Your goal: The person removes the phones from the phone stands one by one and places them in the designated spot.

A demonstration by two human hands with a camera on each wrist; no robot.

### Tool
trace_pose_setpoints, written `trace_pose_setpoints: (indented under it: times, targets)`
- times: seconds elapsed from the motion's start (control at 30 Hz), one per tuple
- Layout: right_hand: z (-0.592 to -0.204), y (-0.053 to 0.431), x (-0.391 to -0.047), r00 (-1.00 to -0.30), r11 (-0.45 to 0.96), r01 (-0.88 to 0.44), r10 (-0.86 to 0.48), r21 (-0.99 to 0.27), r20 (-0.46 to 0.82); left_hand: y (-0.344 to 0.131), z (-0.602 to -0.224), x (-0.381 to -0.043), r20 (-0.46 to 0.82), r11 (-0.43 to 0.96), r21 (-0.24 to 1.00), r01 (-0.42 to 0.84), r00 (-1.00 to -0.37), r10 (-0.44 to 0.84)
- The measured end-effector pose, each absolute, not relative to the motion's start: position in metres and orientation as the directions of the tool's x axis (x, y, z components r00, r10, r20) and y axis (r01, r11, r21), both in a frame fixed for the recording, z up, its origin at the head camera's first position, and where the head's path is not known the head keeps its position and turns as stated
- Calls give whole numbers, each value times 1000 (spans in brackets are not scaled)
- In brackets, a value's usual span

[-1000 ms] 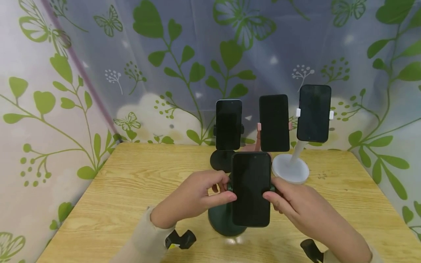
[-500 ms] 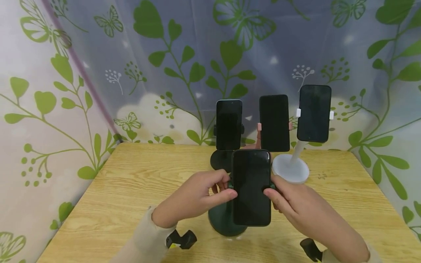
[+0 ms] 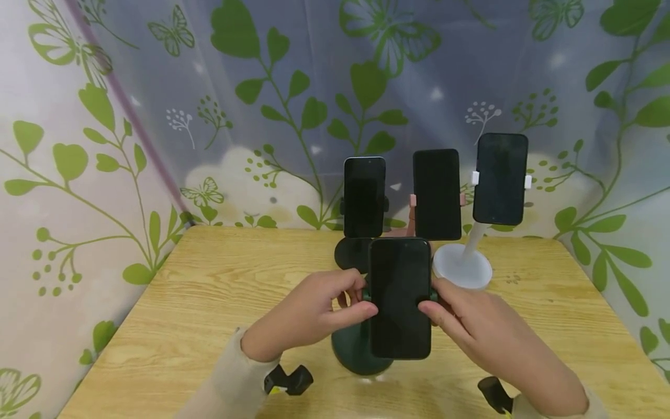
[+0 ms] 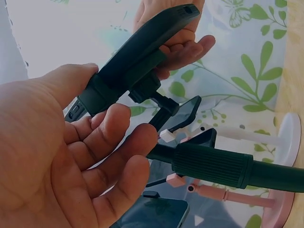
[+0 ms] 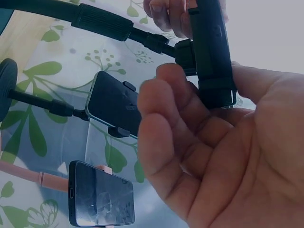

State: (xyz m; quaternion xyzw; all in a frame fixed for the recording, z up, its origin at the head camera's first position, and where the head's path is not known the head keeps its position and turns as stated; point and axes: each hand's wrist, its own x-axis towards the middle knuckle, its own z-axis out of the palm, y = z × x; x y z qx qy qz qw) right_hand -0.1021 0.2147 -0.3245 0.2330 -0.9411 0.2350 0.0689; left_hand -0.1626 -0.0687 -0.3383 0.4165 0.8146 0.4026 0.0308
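Note:
A black smartphone point(image 3: 401, 298) sits upright, screen toward me, in the clamp point(image 4: 100, 93) of a dark green phone stand point(image 3: 361, 352). My left hand point(image 3: 319, 308) pinches the phone's left side at the clamp, thumb on the front edge. On the opposite side my right hand point(image 3: 478, 323) does the same, its thumb at the screen's edge. Both wrist views show the other fingers curled behind the phone, near the stand's jointed neck point(image 4: 164, 111) and ribbed collar point(image 4: 211, 164). In the head view the phone hides the neck.
Behind stand three more phones in holders: one on a black stand point(image 3: 352, 254), one in a pink clamp point(image 3: 412, 215), one on a white stand point(image 3: 463, 266). They stand close behind the green one. A wooden table point(image 3: 220, 279) carries everything; a leaf-patterned curtain point(image 3: 293, 116) hangs behind.
Over the first half second the held phone's top edge rose slightly and its tilt shifted a little. Both hands kept their hold and barely moved; the other phones stayed put.

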Motion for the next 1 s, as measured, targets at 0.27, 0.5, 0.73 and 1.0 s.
trace_pose_setpoints:
  times: [0.27, 0.5, 0.73, 1.0]
  targets:
    - [-323, 213, -100, -907, 808, -418, -347, -415, 238, -68, -340, -162, 291, 309, 704, 639, -657, 696]
    - [-307, 209, -94, -871, 867, -380, -218, -323, 440, -67, -340, -161, 288, 311, 706, 637, -658, 696]
    - [-283, 188, -88, -686, 869, -474, -264, -141, 678, -68, -340, -161, 297, 298, 707, 642, -651, 699]
    - [-266, 160, -90, -710, 870, -492, -386, -23, 589, -67, -339, -161, 310, 293, 695, 657, -642, 702]
